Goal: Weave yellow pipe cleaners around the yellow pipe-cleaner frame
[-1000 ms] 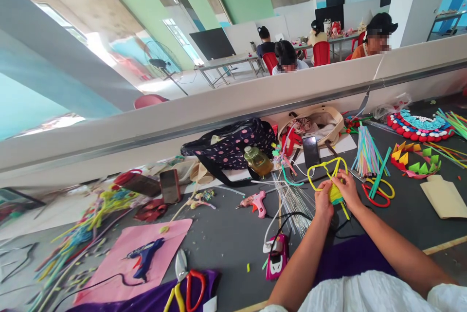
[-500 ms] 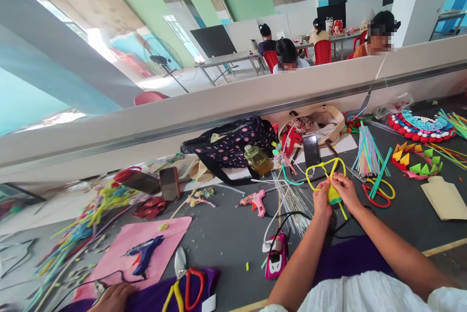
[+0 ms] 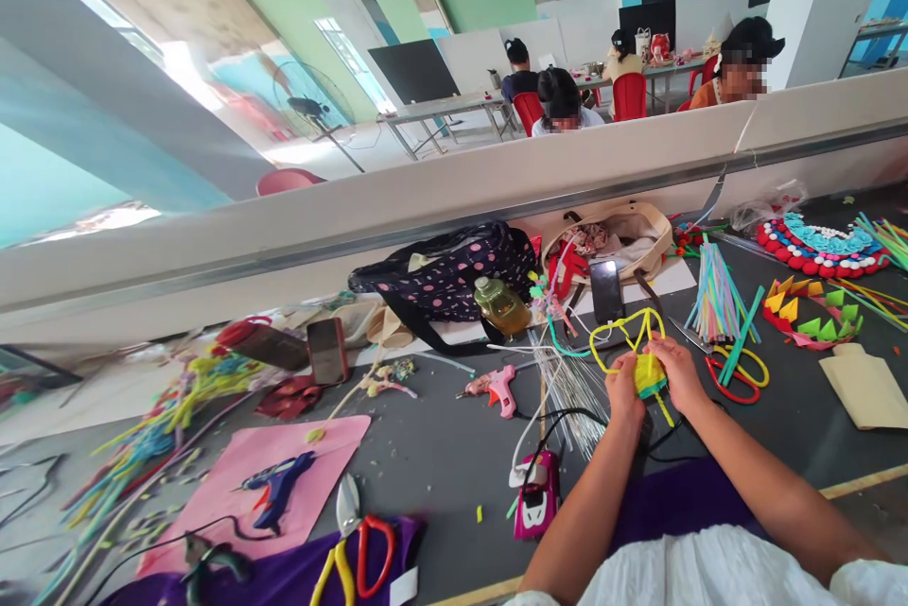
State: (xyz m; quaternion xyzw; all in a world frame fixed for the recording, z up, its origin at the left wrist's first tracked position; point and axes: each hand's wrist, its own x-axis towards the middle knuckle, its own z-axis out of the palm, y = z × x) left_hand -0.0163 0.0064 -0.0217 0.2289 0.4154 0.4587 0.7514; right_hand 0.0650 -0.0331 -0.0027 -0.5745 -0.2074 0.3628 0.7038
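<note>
Both my hands hold a yellow pipe-cleaner shape [image 3: 647,372] above the dark table. It has two open loops at its top, a filled yellow body with a green lower edge, and a stem pointing down. My left hand [image 3: 625,390] pinches the body from the left, thumb on its face. Opposite it, my right hand [image 3: 673,372] grips the upper right of the body. Beyond the loops lies a phone [image 3: 605,292]. A bundle of silvery wires [image 3: 573,393] lies left of my hands, and red-and-yellow scissors [image 3: 734,377] lie to their right.
A pink glue gun [image 3: 493,389], a magenta device [image 3: 537,497] and a bottle [image 3: 501,305] stand leftward. Farther left are a blue glue gun [image 3: 280,490], pliers [image 3: 205,568] and large scissors [image 3: 351,540]. Pastel pipe cleaners [image 3: 716,294] and a paper crown [image 3: 809,327] lie right.
Another person's hand at the lower left has left the view, uncovering the pliers. My hands keep hold of the yellow shape, which is turned slightly; my right fingers have shifted a little downward.
</note>
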